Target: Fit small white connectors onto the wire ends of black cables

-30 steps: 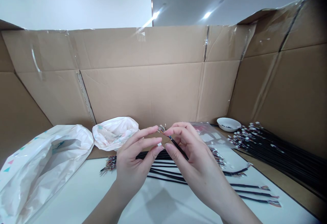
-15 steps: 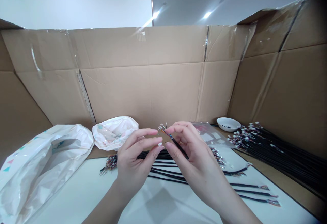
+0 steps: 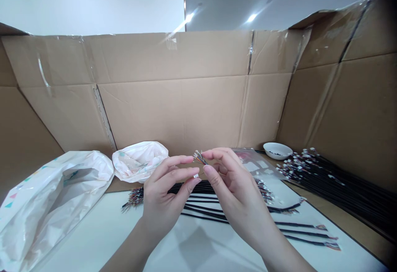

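My right hand [image 3: 232, 189] pinches the stripped end of a black cable [image 3: 200, 157], whose thin coloured wires with metal tips stick out past my fingertips. My left hand [image 3: 167, 193] is raised beside it, fingers curled, with a tiny white connector [image 3: 195, 175] held at the tip of its middle finger and thumb. The two hands nearly touch above the white table [image 3: 102, 235]. Below them lies a loose bundle of black cables [image 3: 198, 206] with coloured wire ends.
Cardboard walls [image 3: 186, 98] enclose the table on three sides. Two crumpled white plastic bags [image 3: 62, 193] lie at the left. A small white bowl [image 3: 277, 150], a clear packet [image 3: 254, 164] and a big pile of finished black cables with white connectors [image 3: 328, 177] are at the right.
My right hand slid forward along the cable, so less black sheath shows and the wire tips sit closer to my fingertips. My left hand stayed in about the same place.
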The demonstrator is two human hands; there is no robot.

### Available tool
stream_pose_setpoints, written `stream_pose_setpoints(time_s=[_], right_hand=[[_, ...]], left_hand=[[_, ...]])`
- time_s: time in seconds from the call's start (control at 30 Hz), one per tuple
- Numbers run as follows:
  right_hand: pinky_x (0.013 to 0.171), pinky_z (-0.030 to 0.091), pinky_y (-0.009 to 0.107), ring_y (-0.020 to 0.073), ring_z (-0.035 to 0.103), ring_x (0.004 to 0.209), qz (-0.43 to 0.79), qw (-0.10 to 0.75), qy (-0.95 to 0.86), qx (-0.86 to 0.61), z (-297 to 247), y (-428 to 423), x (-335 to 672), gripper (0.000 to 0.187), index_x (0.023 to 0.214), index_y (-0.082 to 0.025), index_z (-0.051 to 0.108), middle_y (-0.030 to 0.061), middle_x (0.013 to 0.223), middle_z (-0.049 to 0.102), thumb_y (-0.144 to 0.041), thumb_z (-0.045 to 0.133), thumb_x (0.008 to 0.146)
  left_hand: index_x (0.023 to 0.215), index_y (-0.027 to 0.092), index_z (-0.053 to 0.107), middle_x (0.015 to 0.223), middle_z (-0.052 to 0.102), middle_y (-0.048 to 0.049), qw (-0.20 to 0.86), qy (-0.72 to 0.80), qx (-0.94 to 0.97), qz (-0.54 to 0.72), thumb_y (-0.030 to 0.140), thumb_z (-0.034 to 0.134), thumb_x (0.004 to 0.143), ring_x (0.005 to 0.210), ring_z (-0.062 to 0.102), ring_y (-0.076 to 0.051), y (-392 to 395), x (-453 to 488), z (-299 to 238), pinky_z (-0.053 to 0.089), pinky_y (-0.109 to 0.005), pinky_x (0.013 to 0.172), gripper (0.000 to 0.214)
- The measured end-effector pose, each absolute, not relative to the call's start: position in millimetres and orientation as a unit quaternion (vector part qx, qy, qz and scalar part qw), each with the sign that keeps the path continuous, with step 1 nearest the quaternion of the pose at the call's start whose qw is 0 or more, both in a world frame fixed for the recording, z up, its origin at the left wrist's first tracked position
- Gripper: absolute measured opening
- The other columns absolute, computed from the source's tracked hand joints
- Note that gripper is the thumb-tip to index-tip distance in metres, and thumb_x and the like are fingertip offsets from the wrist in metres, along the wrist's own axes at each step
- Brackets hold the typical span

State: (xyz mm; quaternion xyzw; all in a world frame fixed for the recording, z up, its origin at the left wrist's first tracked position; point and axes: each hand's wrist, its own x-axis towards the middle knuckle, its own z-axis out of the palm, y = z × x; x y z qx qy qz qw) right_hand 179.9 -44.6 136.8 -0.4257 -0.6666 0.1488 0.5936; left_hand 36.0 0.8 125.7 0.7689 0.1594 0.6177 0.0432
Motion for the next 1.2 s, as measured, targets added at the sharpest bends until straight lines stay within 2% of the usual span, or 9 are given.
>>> stream_pose_setpoints(time_s=[0.23, 0.37, 0.6, 0.8, 1.0, 1.2], right_hand=[[0.070, 0.050, 0.024, 0.0099, 0.058, 0.083, 0.160, 0.622, -0.649, -0.409, 135, -42, 179, 0.011, 0.101, -0.028, 0.055, 0.0001, 0.101, 0.049, -0.027, 0.046, 0.094], [0.066, 0.047, 0.023, 0.0088, 0.056, 0.077, 0.165, 0.632, -0.640, -0.405, 136, -43, 179, 0.009, 0.093, -0.027, 0.057, -0.0005, 0.095, 0.047, -0.028, 0.049, 0.092], [0.064, 0.042, 0.021, 0.0089, 0.048, 0.075, 0.202, 0.622, -0.644, -0.396, 141, -47, 180, 0.017, 0.081, -0.022, 0.055, -0.0002, 0.090, 0.043, -0.030, 0.046, 0.093], [0.062, 0.038, 0.020, 0.0094, 0.044, 0.075, 0.323, 0.569, -0.651, -0.385, 151, -51, 190, 0.020, 0.075, -0.019, 0.056, 0.0013, 0.094, 0.042, -0.032, 0.050, 0.089], [0.068, 0.040, 0.023, 0.0118, 0.047, 0.080, 0.336, 0.529, -0.675, -0.389, 155, -51, 195, 0.022, 0.068, -0.017, 0.052, 0.0030, 0.094, 0.043, -0.028, 0.050, 0.087], [0.063, 0.040, 0.023, 0.0134, 0.049, 0.084, 0.314, 0.500, -0.690, -0.419, 157, -54, 198, 0.024, 0.066, -0.017, 0.053, 0.0043, 0.097, 0.045, -0.028, 0.048, 0.087]], left_hand=[[0.090, 0.022, 0.067, 0.104, 0.063, 0.0011, 0.041, 0.159, 0.774, 0.612, 0.005, 0.066, 0.078, 0.094, 0.061, -0.007, 1, 36, 126, 0.050, -0.015, 0.081, 0.021], [0.090, 0.022, 0.067, 0.104, 0.063, 0.0011, 0.046, 0.162, 0.774, 0.610, 0.005, 0.066, 0.077, 0.093, 0.062, -0.007, 1, 37, 127, 0.051, -0.015, 0.082, 0.021], [0.091, 0.024, 0.068, 0.106, 0.064, 0.0017, 0.075, 0.169, 0.770, 0.611, 0.006, 0.066, 0.078, 0.094, 0.063, -0.008, 1, 36, 127, 0.051, -0.016, 0.082, 0.023], [0.094, 0.028, 0.068, 0.105, 0.063, 0.0017, 0.123, 0.202, 0.755, 0.611, 0.010, 0.064, 0.081, 0.098, 0.060, -0.011, 3, 35, 125, 0.049, -0.021, 0.088, 0.023], [0.092, 0.027, 0.068, 0.089, 0.058, 0.0000, 0.128, 0.209, 0.750, 0.614, 0.011, 0.063, 0.081, 0.082, 0.057, -0.010, 0, 36, 124, 0.046, -0.019, 0.065, 0.020], [0.092, 0.028, 0.067, 0.088, 0.062, 0.0016, 0.152, 0.190, 0.763, 0.599, 0.008, 0.061, 0.083, 0.081, 0.058, -0.010, -1, 36, 125, 0.045, -0.019, 0.063, 0.023]])
